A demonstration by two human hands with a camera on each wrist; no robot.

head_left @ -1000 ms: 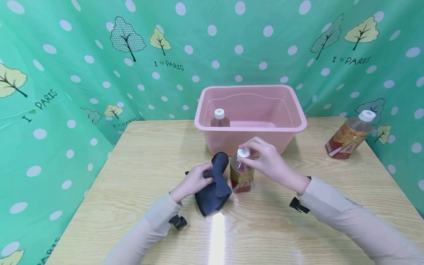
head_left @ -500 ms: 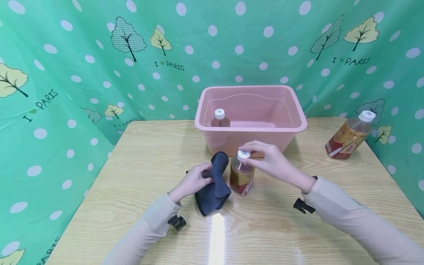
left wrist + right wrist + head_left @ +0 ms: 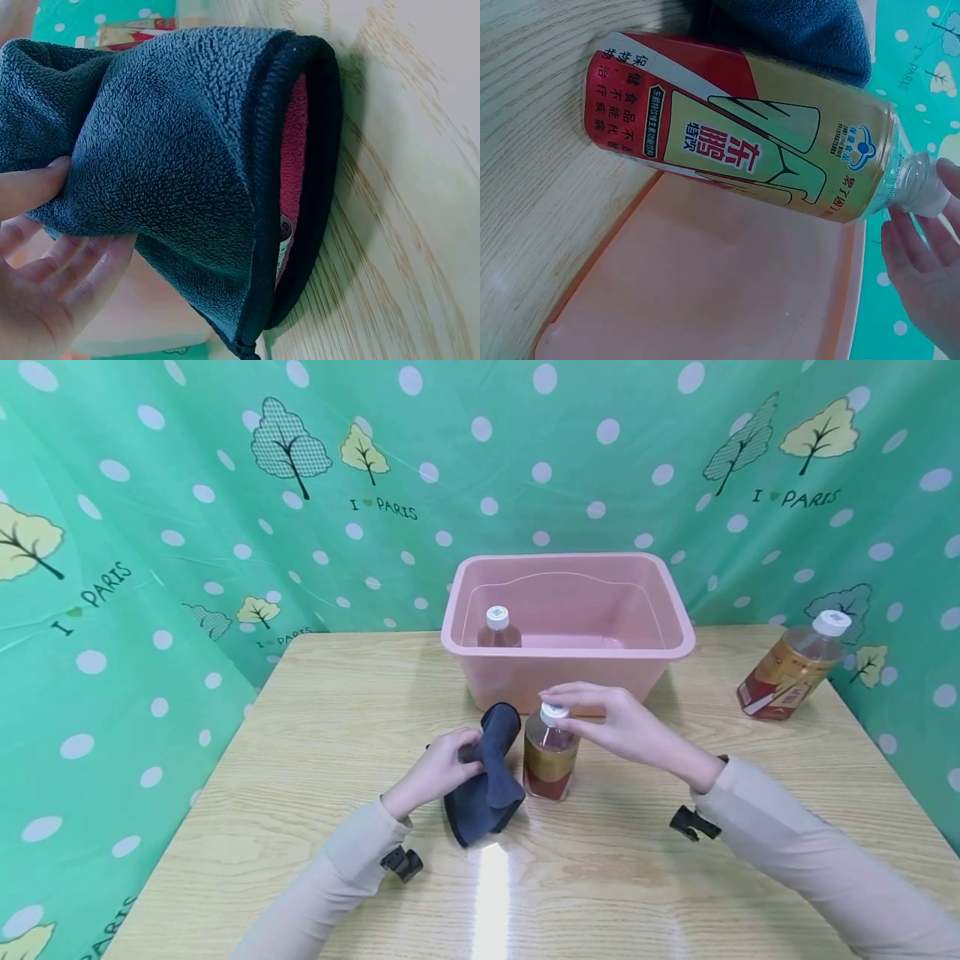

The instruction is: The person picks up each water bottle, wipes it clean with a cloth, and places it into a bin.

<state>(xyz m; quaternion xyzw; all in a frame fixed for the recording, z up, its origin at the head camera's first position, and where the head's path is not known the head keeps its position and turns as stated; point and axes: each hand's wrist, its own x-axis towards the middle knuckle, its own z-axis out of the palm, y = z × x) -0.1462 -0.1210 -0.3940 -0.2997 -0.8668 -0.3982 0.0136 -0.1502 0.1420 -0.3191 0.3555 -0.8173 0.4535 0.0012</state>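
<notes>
My right hand [image 3: 618,722] pinches the white cap of a drink bottle [image 3: 551,764], which stands upright on the table in front of the pink bin. In the right wrist view, the bottle's gold-and-red label [image 3: 742,127] faces the camera, and fingers [image 3: 911,236] are round the cap and neck. My left hand [image 3: 438,768] grips a dark blue-grey cleaning cloth [image 3: 480,802], bunched into a fold just left of the bottle. The left wrist view shows its fuzzy outer side, black edging and pink inner side [image 3: 294,142]; the thumb is on top and the fingers are underneath.
Behind the hands stands a pink plastic bin [image 3: 570,653] with another white-capped bottle [image 3: 498,631] inside at its left. A third bottle [image 3: 791,667] is at the table's right back edge. A green dotted curtain [image 3: 450,460] lines the back and sides of the wooden table [image 3: 322,718].
The bottle has turned about its upright axis, so a different side of its label faces the head view. My right hand has shifted slightly nearer and right; my left stays with the cloth.
</notes>
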